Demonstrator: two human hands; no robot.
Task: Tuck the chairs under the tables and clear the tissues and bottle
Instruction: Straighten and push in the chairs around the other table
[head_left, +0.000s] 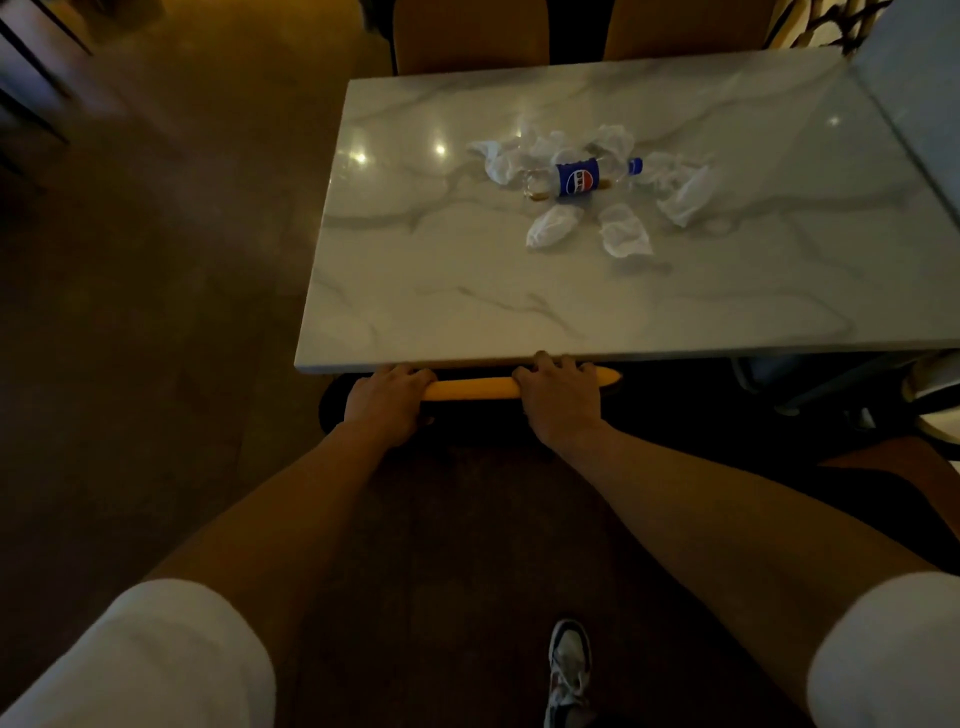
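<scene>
**Pushing a chair in under the marble surface**

Both my hands are closed over the yellow top rail of a chair (470, 388). My left hand (387, 402) holds one end and my right hand (558, 397) holds nearer the other, knuckles up against the near edge of the surface (467, 291). The chair looks almost fully tucked; only its rail shows.

To finish well, I judge I should push evenly with both arms so the chair goes in straight, and stop before my fingers get pinched under the edge.

On the surface, well beyond my hands, a bottle (584, 179) with a blue label lies on its side, with crumpled tissues (626, 236) scattered all round it.

The chair's seat and legs are hidden in shadow. Two more chair backs (470, 36) are cut off at the far side. The room is dim and the floor is hard to make out.
</scene>
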